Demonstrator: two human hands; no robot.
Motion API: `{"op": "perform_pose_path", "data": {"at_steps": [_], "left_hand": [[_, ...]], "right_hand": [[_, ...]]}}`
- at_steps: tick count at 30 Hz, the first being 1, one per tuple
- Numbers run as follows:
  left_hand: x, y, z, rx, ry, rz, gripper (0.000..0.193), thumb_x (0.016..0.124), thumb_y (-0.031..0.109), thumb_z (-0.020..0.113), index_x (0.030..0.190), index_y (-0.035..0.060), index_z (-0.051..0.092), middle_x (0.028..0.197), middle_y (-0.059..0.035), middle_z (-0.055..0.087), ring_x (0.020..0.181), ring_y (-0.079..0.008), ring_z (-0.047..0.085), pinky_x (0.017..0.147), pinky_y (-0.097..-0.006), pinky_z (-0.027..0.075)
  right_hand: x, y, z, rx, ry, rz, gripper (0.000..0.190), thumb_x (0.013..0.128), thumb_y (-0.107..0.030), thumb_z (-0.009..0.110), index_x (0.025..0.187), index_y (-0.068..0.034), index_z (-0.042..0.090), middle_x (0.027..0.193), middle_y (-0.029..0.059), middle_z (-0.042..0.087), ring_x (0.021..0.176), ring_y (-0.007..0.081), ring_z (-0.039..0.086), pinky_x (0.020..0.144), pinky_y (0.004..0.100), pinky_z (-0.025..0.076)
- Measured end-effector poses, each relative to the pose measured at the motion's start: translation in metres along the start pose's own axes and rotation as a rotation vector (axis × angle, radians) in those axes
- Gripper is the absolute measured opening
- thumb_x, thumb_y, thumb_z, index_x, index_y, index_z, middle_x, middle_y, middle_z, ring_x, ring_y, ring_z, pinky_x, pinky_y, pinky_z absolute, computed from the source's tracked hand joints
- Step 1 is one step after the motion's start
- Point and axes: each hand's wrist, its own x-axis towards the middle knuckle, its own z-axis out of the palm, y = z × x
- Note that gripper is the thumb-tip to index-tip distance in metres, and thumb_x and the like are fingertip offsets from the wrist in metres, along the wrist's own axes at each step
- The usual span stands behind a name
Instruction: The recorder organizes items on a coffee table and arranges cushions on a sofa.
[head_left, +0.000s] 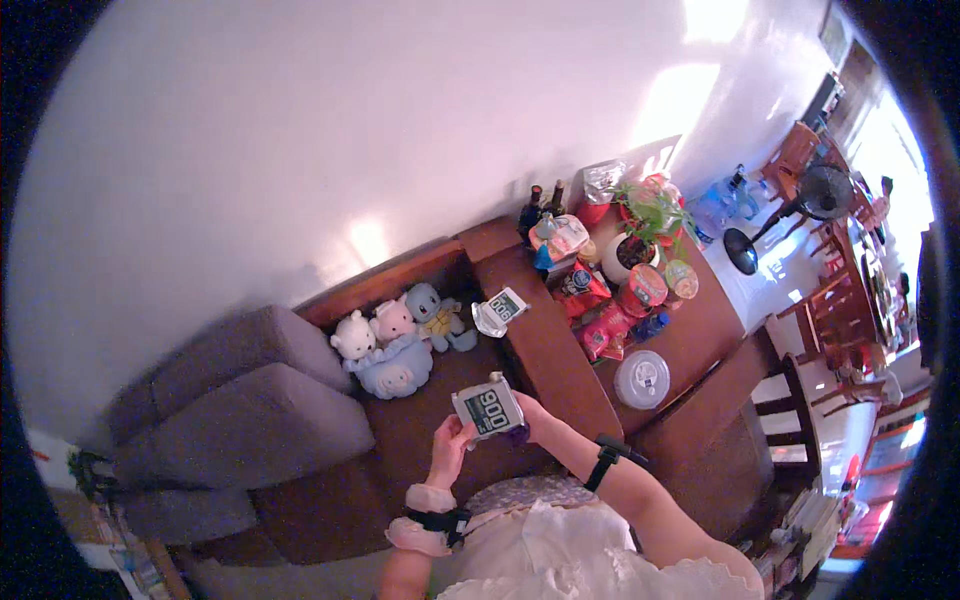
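A silvery-white pack (489, 409) with a dark green label bearing large print is held up in front of my body. My left hand (450, 444) has its fingers at the pack's lower left side. Along the right side, my right hand (531, 415) grips it, with something dark purple just under that edge. A similar pack (501, 309), with silvery wrapping at one end, lies farther off on the brown wooden armrest (559, 349). What the packs contain is hidden.
Plush toys (394, 322) and a blue plush cushion (394, 367) sit on the brown sofa seat (420, 457), beside grey cushions (285, 420). On the wooden table (709, 315) stand a potted plant (634, 255), snack bags (581, 289), bottles (531, 206) and a round lidded plastic container (642, 380).
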Motion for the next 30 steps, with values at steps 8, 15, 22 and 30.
{"op": "perform_pose_path", "data": {"at_steps": [8, 15, 22, 30], "left_hand": [[0.007, -0.007, -0.015, 0.039, 0.034, -0.009, 0.019, 0.089, 0.015, 0.063, 0.090, 0.0063, 0.046, 0.084, -0.0021, 0.054, 0.079, -0.0135, 0.058, 0.064, -0.0251, 0.047], [0.007, 0.012, 0.003, -0.069, -0.037, -0.002, 0.019, 0.089, 0.006, 0.059, 0.103, 0.0057, 0.047, 0.098, -0.0056, 0.057, 0.087, -0.0142, 0.058, 0.074, -0.0296, 0.050], [0.015, 0.011, -0.060, -0.335, -0.213, -0.005, 0.023, 0.089, 0.017, 0.050, 0.111, 0.0095, 0.050, 0.104, -0.0029, 0.057, 0.094, -0.0153, 0.059, 0.076, -0.0290, 0.050], [-0.005, 0.061, -0.045, -0.697, -0.251, -0.092, 0.047, 0.094, 0.047, 0.040, 0.118, 0.0095, 0.056, 0.110, -0.0051, 0.062, 0.099, -0.0207, 0.060, 0.087, -0.0375, 0.048]], "right_hand": [[-0.084, -0.037, 0.029, -0.841, 0.861, -0.901, 0.011, 0.088, -0.008, 0.055, 0.094, 0.001, 0.055, 0.092, 0.0149, 0.061, 0.085, 0.0270, 0.060, 0.074, 0.0366, 0.048], [-0.056, 0.010, 0.096, -1.581, 0.717, -1.155, 0.037, 0.078, -0.011, 0.059, 0.114, -0.005, 0.056, 0.127, 0.0132, 0.053, 0.126, 0.0341, 0.044, 0.106, 0.0465, 0.033], [-0.037, 0.015, 0.124, -1.576, 0.240, -1.342, 0.041, 0.070, -0.012, 0.064, 0.110, -0.006, 0.059, 0.125, 0.0112, 0.056, 0.122, 0.0299, 0.049, 0.102, 0.0437, 0.038], [-0.034, 0.029, 0.150, -1.758, 0.082, -1.538, 0.033, 0.065, -0.018, 0.065, 0.095, -0.004, 0.060, 0.116, 0.0128, 0.058, 0.117, 0.0305, 0.053, 0.100, 0.0412, 0.043]]}}
